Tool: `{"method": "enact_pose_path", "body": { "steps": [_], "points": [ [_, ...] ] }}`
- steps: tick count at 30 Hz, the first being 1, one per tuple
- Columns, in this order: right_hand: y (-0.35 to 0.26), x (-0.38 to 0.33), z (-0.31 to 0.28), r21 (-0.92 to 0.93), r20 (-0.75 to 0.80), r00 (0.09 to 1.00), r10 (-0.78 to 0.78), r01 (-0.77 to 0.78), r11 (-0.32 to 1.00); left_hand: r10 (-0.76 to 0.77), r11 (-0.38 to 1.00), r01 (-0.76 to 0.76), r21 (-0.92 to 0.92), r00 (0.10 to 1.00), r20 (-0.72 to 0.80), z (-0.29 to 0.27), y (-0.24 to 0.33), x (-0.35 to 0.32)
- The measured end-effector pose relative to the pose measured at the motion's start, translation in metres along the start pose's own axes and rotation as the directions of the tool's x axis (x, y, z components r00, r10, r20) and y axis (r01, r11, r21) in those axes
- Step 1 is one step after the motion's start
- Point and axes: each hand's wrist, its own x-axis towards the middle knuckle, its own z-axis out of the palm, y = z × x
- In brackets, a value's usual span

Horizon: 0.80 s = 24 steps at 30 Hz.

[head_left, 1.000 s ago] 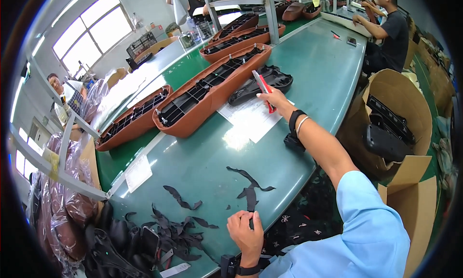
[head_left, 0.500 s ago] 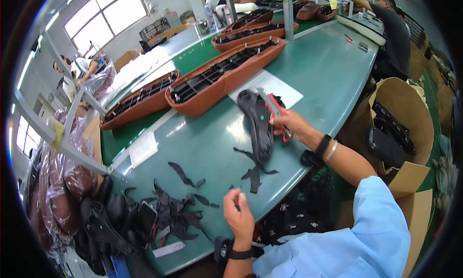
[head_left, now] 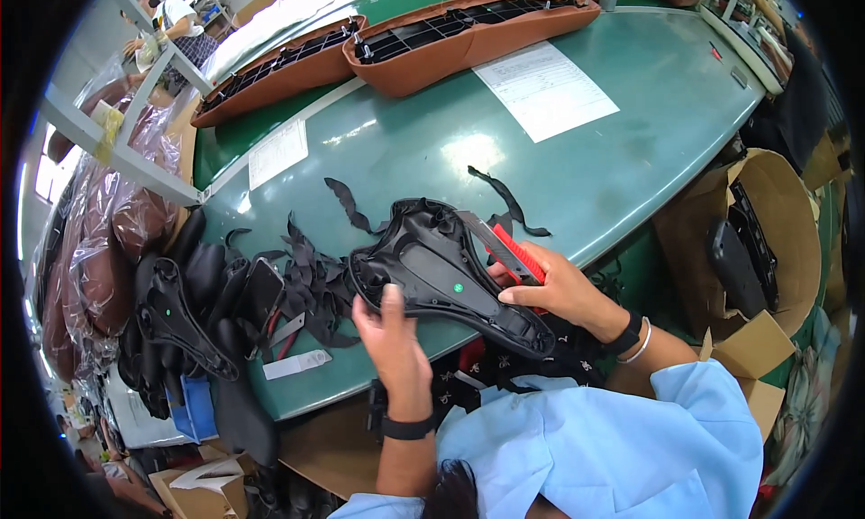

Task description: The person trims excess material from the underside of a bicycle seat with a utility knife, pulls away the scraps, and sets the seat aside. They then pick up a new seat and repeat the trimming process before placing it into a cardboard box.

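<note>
A black bicycle-style saddle [head_left: 423, 267], hollow underside up with a green dot on it, is tilted over the table's near edge. At its wide left end my left hand [head_left: 393, 343] is closed on the rim, thumb on the near side; its fingertips are partly hidden. My right hand [head_left: 568, 294] grips a red utility knife [head_left: 516, 256], blade out and lying across the saddle's right side, while the same hand also rests at the narrow end. Black trimmed strips [head_left: 315, 271] lie heaped left of the saddle, and a longer strip [head_left: 505, 199] lies beyond it.
Long brown padded parts [head_left: 468, 41] stand at the back of the green table [head_left: 631, 177], near paper sheets [head_left: 545, 91]. At left are more black saddles [head_left: 176, 316], a metal frame [head_left: 135, 159] and plastic-wrapped brown parts [head_left: 117, 222]. An open carton [head_left: 793, 222] stands at right. A person is at the far left.
The saddle has come nearer and turned, its wide end now to the left. My left hand has moved up to its rim. My right hand still holds the knife; the view has shifted down.
</note>
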Motion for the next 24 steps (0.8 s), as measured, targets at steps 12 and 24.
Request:
{"method": "enact_pose_path", "body": {
  "steps": [12, 24],
  "points": [
    [0.006, -0.017, -0.004, -0.196, -0.083, 0.989, -0.119, 0.101, 0.975, 0.313, 0.328, -0.729, 0.601, 0.684, 0.659, 0.042, 0.034, -0.041],
    [0.014, -0.056, 0.033, -0.401, -0.025, 0.977, -0.214, 0.186, 0.897, -0.069, 0.945, 0.066, 0.32, 0.998, -0.003, -0.003, 0.012, -0.044]
  ]
}}
